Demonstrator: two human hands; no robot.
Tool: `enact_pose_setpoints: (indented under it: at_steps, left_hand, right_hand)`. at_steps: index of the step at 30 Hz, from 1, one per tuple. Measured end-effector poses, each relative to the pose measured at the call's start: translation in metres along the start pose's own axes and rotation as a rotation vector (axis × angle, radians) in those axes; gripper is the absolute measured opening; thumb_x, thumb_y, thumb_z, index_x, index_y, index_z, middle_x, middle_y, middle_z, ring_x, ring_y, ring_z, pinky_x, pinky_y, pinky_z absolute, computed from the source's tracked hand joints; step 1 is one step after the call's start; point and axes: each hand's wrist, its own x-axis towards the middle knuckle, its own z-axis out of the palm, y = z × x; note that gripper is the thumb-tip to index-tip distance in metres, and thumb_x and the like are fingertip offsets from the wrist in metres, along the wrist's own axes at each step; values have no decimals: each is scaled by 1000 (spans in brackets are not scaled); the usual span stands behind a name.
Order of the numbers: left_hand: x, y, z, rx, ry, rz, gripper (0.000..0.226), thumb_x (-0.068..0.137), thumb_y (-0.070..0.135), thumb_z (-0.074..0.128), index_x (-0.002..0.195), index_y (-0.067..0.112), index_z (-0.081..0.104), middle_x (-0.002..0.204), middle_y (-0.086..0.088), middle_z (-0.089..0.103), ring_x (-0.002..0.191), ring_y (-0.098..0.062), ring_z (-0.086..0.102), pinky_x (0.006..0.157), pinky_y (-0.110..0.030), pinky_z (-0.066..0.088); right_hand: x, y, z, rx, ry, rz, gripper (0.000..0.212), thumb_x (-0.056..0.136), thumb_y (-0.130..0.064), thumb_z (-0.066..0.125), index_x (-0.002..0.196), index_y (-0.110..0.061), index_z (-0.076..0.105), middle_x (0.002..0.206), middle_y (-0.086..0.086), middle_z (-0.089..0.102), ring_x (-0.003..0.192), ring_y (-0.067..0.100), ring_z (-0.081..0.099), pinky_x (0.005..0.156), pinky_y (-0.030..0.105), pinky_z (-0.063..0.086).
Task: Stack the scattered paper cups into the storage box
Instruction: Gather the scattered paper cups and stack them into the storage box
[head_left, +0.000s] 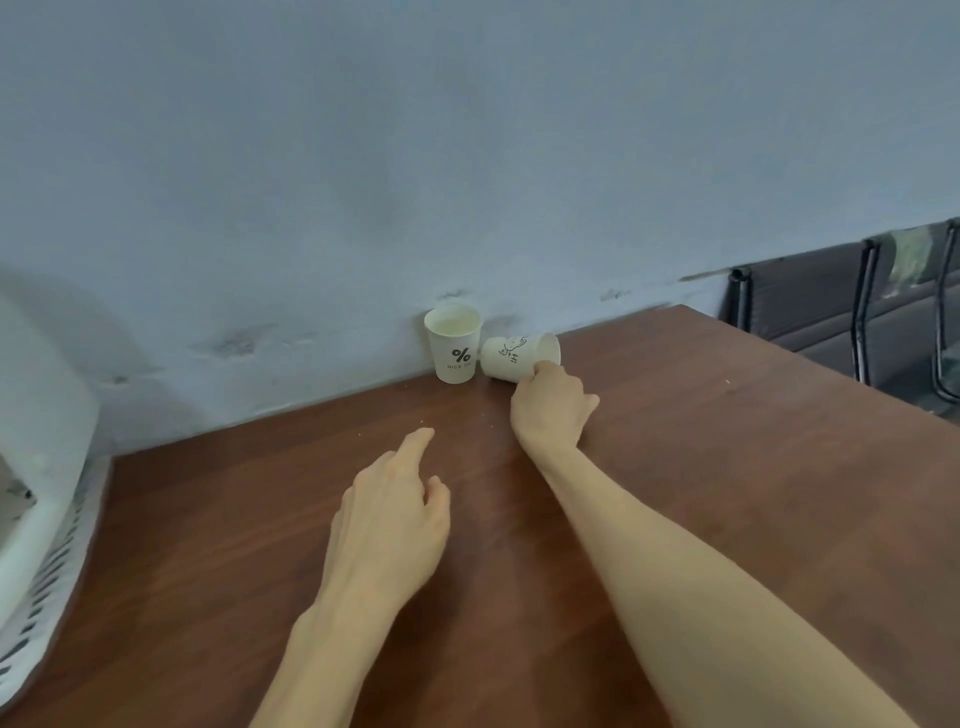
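Two white paper cups sit at the far edge of the brown table (727, 493), against the wall. The upright cup (453, 343) carries a % mark. Right beside it a tipped cup (514, 356) with a line drawing lies on its side, mouth to the right. My right hand (550, 405) reaches out to the tipped cup and its fingers close on the near side by the rim. My left hand (389, 519) hovers over the middle of the table with fingers apart and forefinger stretched forward, holding nothing. The white slotted storage box (47, 582) stands at the left edge, partly out of frame.
A blue-grey wall (467, 156) runs right behind the cups. Dark chairs with metal frames (857, 312) stand beyond the table's right far corner.
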Motion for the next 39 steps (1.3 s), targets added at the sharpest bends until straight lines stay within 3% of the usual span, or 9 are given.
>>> enact_pose_setpoints:
  at_steps: [5,8,11,14,17,24,30,34,39]
  left_hand:
    - [16,7,2,-49,19,-31,44,91,25,49,133,37,49,80,13,62,87,-18,60,85,-38,49]
    - [55,14,9,25,53,-10,45,89,23,46,133,31,50,101,-1,66,103,-31,58,92,-44,48]
    - [95,21,16,186,95,62,41,90,16,44,131,19,47,112,-12,64,105,-37,56,82,-42,49]
    - [123,29,25,333,86,132,50,89,10,46,138,15,34,105,-16,65,94,-40,59,66,-39,43]
    - [138,34,36,418,36,118,58,90,10,48,144,15,26,113,-17,61,98,-39,59,67,-39,42]
    - [145,31,45,342,85,26,19,92,11,45,110,8,51,106,-18,61,95,-40,57,67,-39,41]
    - [125,27,34,271,195,72,19,96,14,37,97,9,55,96,-15,65,85,-38,58,65,-40,47]
    - [97,18,15,299,241,141,21,99,20,36,104,10,55,97,-13,66,86,-35,61,67,-43,51]
    - [53,13,-21,319,244,113,24,101,24,35,109,13,54,100,-9,66,89,-33,60,65,-37,42]
  right_hand:
    - [-40,17,-12,-81,245,-225,12,82,-5,54,76,-16,55,56,0,51,66,25,48,73,38,29]
    - [-43,20,-15,-93,383,-314,12,77,-2,60,73,-14,58,52,1,51,60,24,45,71,35,26]
    - [-36,25,-18,-93,437,-374,10,78,-2,59,77,-12,61,52,1,50,60,24,44,72,35,27]
    - [-36,32,-15,-88,447,-371,11,77,-1,62,81,-11,64,52,2,51,60,26,45,72,35,27]
    - [-34,39,-11,-63,463,-383,12,78,-1,62,84,-11,65,53,1,51,60,25,44,72,35,28]
    - [-35,39,-8,-25,482,-428,13,82,-2,58,86,-12,64,53,-1,47,61,23,43,73,36,31]
    - [-36,38,-9,-36,461,-453,14,83,-3,55,88,-12,64,54,-1,47,61,23,43,73,37,33]
    - [-39,36,-10,-69,445,-488,13,83,-3,56,89,-11,64,55,1,50,61,24,45,72,38,34]
    - [-49,29,-16,-86,435,-532,11,82,-2,57,87,-11,63,56,1,49,60,23,43,72,38,34]
